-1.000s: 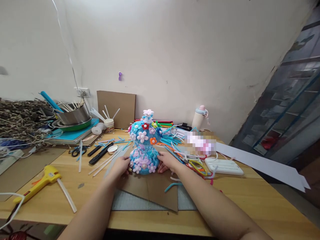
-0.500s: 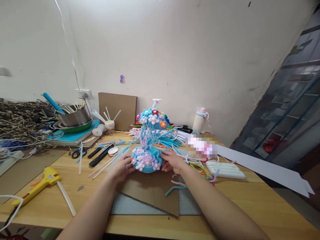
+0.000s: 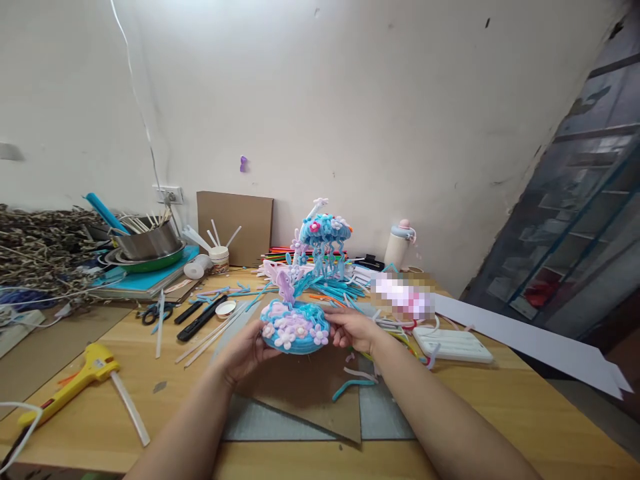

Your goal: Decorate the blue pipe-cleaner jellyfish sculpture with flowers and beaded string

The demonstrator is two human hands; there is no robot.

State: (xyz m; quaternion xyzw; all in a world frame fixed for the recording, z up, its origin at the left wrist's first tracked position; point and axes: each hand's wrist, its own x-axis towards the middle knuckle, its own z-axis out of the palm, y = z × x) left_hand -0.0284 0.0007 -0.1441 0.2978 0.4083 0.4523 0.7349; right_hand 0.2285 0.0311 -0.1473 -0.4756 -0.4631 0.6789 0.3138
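Note:
A blue pipe-cleaner craft (image 3: 296, 327) with small pink, white and red flowers is held just above a brown cardboard sheet (image 3: 305, 393). Its round base sits between my hands and its flowered top (image 3: 325, 230) leans away toward the wall. My left hand (image 3: 243, 350) cups the base from the left with curled fingers. My right hand (image 3: 353, 329) grips the base's right side. Loose blue and orange pipe cleaners (image 3: 340, 288) lie behind it.
A yellow glue gun (image 3: 70, 383) lies front left. Scissors (image 3: 153, 312), black knives and white sticks lie left of centre. A metal pot (image 3: 145, 241) on books, a cardboard panel (image 3: 235, 223), a bottle (image 3: 399, 243) and a white tray (image 3: 453, 343) stand around the wooden table.
Both hands have lifted the craft off the cardboard and tipped it backward. Its top, upright before, now leans away toward the wall.

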